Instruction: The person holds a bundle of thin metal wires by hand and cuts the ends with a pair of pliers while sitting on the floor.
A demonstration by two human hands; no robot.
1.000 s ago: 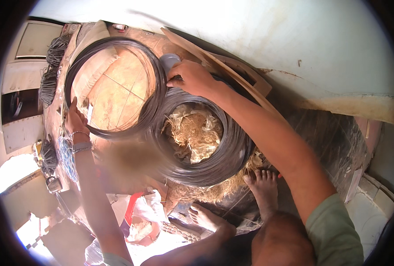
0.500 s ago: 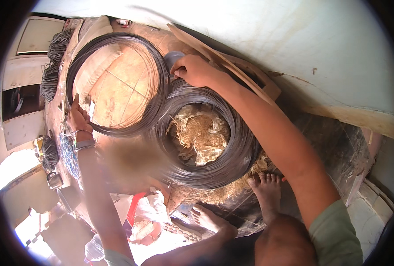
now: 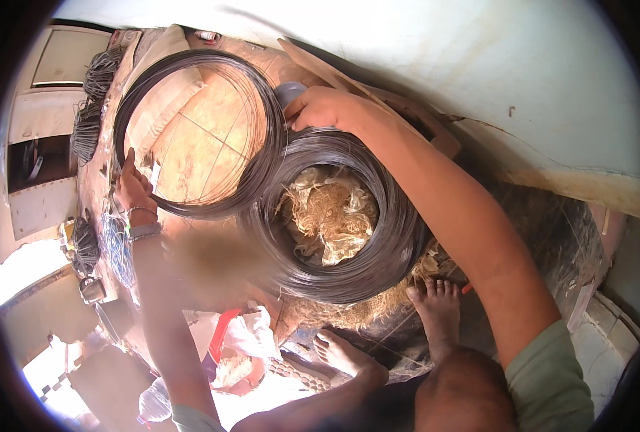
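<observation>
A thin ring of dark wire [image 3: 255, 93] is lifted off a thick coil of dark wire [image 3: 392, 237] that lies on the floor. My left hand [image 3: 134, 189] grips the lower left of the lifted ring. My right hand [image 3: 320, 109] grips the wire where the ring meets the thick coil's far rim. Straw and crumpled sacking [image 3: 328, 216] fill the thick coil's middle. My bare feet [image 3: 435, 313] rest just in front of the coil.
More wire bundles [image 3: 93, 108] lie at the far left on the tiled floor [image 3: 204, 137]. A pale wall [image 3: 478, 65] runs along the top right, with wooden boards [image 3: 406, 108] leaning at its base. Plastic bags [image 3: 244, 338] lie near my left foot.
Both hands have kept their grip. The lifted ring has shifted slightly up and to the left, away from the thick coil.
</observation>
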